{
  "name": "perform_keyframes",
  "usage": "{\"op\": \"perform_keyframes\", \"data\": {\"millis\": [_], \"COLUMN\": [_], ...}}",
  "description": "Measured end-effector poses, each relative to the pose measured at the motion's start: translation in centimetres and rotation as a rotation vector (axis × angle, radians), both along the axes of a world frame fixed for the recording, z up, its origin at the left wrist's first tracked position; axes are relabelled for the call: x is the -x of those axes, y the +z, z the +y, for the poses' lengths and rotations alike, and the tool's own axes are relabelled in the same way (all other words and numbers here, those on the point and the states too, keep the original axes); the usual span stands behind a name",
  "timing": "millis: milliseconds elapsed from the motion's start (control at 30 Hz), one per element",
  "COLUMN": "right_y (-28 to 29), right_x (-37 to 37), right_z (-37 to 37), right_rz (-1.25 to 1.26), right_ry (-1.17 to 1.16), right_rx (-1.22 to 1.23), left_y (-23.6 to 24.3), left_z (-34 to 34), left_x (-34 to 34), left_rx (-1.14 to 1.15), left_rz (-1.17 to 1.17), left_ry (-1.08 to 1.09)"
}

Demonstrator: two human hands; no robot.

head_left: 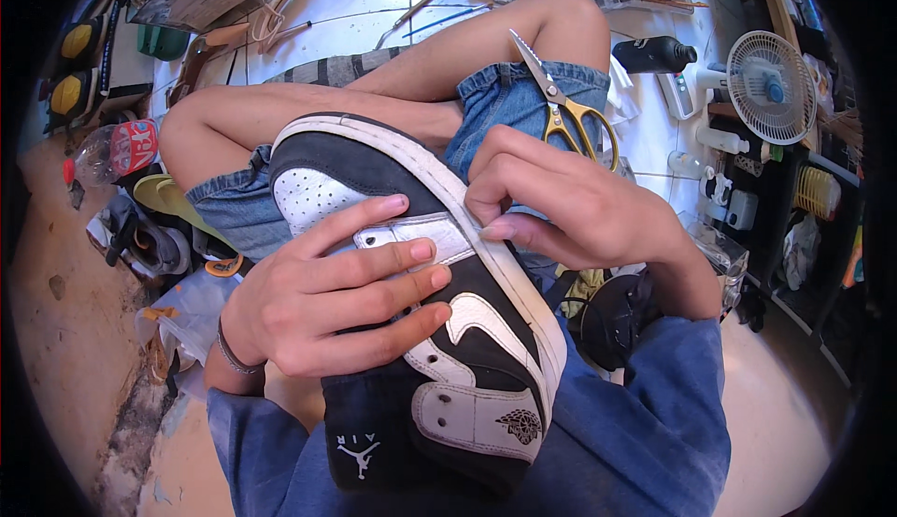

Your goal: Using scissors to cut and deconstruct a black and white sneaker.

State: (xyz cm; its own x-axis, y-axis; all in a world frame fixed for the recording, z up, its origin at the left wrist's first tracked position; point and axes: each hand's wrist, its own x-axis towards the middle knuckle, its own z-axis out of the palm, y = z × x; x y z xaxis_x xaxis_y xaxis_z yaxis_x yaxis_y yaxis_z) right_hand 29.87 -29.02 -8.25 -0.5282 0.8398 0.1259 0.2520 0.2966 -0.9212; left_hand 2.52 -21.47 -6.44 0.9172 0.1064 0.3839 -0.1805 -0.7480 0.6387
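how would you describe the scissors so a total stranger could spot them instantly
Find the big black-and-white shoe under the left hand, then look past the right hand to the denim shorts. The scissors lie over that denim, silver blades pointing toward the top of the picture. Unlike the black bottle nearby, they have two yellow handle loops.

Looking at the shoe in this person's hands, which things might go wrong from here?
The scissors lie on the denim shorts, near the right hand; a shift of the leg or hand might knock them loose and scratch skin. The shoe sits aslant, the left hand spread across its upper; it could twist if the right hand presses hard at the pale sole edge.
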Motion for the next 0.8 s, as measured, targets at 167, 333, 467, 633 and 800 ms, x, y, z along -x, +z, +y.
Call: {"op": "perform_keyframes", "data": {"millis": [167,333,467,633,800], "right_y": [0.5,2.0,0.7,-1.4,-2.3], "right_x": [-0.3,-1.3,0.1,0.9,1.8], "right_z": [-0.3,-1.3,-0.1,0.1,0.9], "right_rz": [-0.049,-0.078,-0.009,0.016,0.013], "right_ry": [0.08,0.014,-0.25,-0.177,-0.098], "right_rx": [-0.03,0.045,0.059,-0.022,-0.016], "left_y": [-0.3,-0.5,-0.6,-0.4,-0.1], "left_z": [0.3,0.3,-0.1,-0.3,-0.4], "left_x": [-0.2,0.8,0.6,0.5,0.3], "left_rx": [0.024,-0.048,-0.005,-0.005,-0.058], "left_rz": [0.017,0.029,0.087,0.097,0.097], "left_ry": [-0.027,0.005,0.023,0.034,0.05]}}
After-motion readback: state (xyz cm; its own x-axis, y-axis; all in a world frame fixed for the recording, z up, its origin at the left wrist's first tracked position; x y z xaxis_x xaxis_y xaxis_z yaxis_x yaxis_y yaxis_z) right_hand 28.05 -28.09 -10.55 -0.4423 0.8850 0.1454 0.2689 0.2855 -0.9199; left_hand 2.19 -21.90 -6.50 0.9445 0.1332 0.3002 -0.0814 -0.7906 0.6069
